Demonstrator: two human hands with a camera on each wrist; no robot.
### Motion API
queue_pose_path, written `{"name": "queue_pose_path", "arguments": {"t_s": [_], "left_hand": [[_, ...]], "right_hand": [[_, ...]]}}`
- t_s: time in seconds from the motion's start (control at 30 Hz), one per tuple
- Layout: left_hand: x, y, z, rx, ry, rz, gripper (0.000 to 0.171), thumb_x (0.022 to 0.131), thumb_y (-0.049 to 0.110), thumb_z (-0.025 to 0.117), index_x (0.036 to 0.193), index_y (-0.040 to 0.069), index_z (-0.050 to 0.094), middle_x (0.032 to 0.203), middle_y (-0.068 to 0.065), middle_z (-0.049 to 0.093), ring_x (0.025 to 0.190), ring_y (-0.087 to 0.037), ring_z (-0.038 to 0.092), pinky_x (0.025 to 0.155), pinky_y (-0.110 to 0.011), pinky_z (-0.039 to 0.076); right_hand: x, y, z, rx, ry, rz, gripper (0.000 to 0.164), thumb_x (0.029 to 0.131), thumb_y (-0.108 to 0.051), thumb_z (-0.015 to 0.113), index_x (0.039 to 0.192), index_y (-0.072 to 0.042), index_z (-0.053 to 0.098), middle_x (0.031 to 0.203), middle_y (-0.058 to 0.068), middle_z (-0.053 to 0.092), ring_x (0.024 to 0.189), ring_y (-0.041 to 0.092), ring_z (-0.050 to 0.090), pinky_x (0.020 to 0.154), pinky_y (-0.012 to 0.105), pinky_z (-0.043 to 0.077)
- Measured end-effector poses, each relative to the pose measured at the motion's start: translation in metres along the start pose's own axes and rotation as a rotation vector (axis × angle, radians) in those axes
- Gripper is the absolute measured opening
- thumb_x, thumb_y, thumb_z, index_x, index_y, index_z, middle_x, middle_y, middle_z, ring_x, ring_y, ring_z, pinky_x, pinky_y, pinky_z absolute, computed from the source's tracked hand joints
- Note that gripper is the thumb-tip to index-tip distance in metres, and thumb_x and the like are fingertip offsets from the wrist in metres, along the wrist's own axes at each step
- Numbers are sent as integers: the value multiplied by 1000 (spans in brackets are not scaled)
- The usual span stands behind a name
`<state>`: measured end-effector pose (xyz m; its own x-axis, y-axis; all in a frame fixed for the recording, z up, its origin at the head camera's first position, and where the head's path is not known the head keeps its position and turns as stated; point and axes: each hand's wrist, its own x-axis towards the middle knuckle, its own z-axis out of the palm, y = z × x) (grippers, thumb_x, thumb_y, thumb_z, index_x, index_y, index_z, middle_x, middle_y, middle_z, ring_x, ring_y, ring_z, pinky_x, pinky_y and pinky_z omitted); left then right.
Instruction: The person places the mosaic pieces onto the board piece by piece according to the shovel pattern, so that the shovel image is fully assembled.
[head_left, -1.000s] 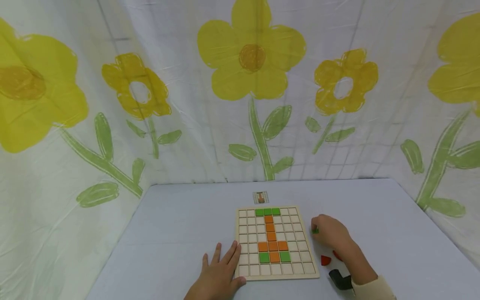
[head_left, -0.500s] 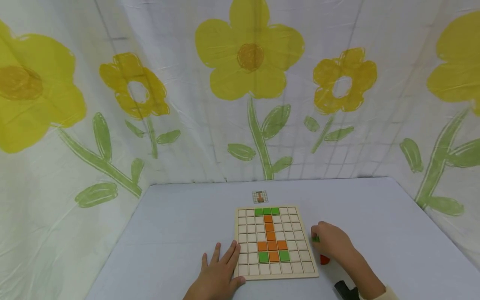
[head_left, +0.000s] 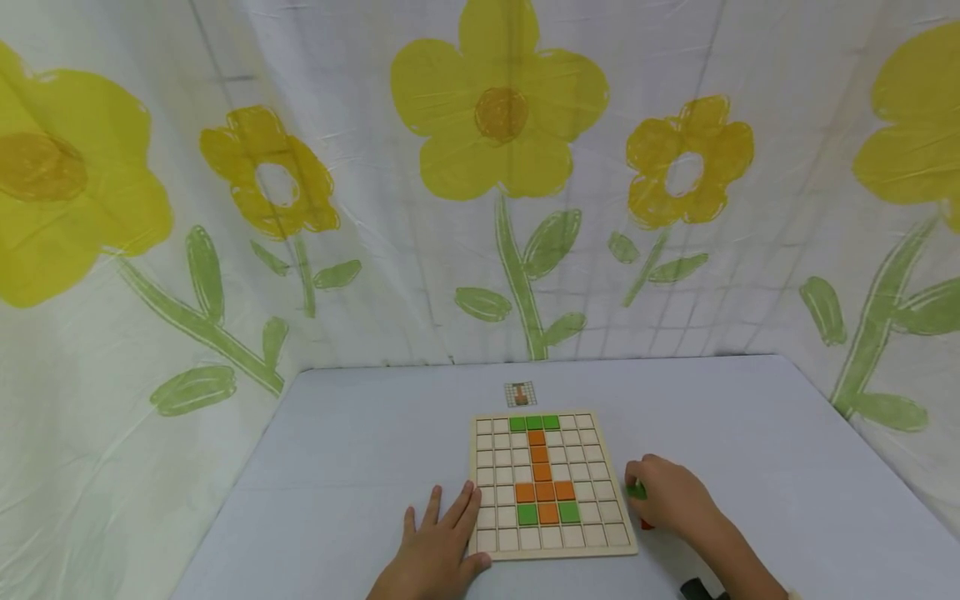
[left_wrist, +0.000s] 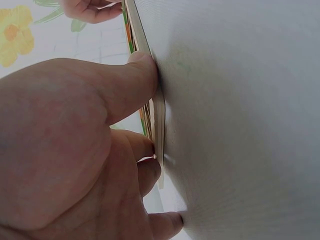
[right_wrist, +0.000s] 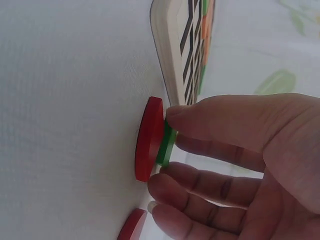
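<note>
A wooden grid board [head_left: 592, 450] lies on the table, with green and orange square tiles forming a figure down its middle. My left hand [head_left: 438, 546] rests flat on the table, its fingers against the board's left edge; in the left wrist view the thumb [left_wrist: 142, 75] presses on the board's rim [left_wrist: 159, 117]. Just right of the board, my right hand [head_left: 671, 496] pinches a small green piece [head_left: 636, 492]. In the right wrist view that green piece [right_wrist: 167, 142] lies against a red disc [right_wrist: 149, 137], held between the thumb and a finger of my right hand [right_wrist: 164, 165].
A small pattern card [head_left: 521, 393] lies beyond the board. A second red piece [right_wrist: 131, 226] sits nearer me, and a red edge [head_left: 647, 523] shows under the right hand. A black object [head_left: 701, 590] is at the frame's bottom. Flower-printed cloth [head_left: 502, 167] walls the table.
My right hand has moved toward me along the board's right side, carrying the green piece onto the red disc. The left hand has stayed put.
</note>
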<state>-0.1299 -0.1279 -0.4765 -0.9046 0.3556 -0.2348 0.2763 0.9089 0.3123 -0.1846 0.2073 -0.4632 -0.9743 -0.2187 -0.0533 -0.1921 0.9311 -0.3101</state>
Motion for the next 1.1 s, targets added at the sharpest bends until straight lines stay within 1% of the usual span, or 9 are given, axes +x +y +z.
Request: {"name": "queue_pose_path", "arguments": {"t_s": [0.3,0.6,0.73,0.87,0.97,1.1], "left_hand": [[2,-1,2,-8,-2,-1,87,91,57,63,158,11,32,164,-8,25,144,-55,17,99,-83,16],[1,0,0,-14,-13,-13,87,91,56,63,158,10,32,164,-7,25,144,-54,17,99,-82,16],[2,0,1,0,-17,-16,87,91,57,63,158,11,32,164,-7,25,144,-54,18,99,-82,16],[3,-1,1,5,-21,-15,87,91,57,62,158,11,31,164,-7,25,144,-54,18,99,-82,16],[3,-1,2,10,-21,-15,87,91,58,62,158,12,32,164,-6,25,144,-54,18,99,-82,16],[4,-2,4,21,-12,-11,88,91,58,62,158,12,32,164,-6,25,144,-53,18,98,-83,17]], "right_hand": [[-7,-7,-4,34,17,3,18,78,-10,81,93,-9,72,79,0,55,62,13,47,54,30,43],[-13,-15,-4,24,73,-65,18,75,-10,81,89,-13,71,78,-4,55,63,11,45,56,29,43],[-15,-22,-3,25,78,-78,18,74,-11,84,87,-15,71,79,-5,56,64,10,46,58,29,45],[-17,-29,0,34,62,-91,18,74,-14,86,86,-16,72,79,-7,57,65,8,47,60,29,47],[-19,-33,3,33,56,-122,17,75,-15,85,86,-16,72,79,-8,56,64,7,46,60,28,47],[-20,-35,7,36,74,-197,15,75,-14,82,85,-15,71,77,-9,54,62,7,43,57,26,43]]}}
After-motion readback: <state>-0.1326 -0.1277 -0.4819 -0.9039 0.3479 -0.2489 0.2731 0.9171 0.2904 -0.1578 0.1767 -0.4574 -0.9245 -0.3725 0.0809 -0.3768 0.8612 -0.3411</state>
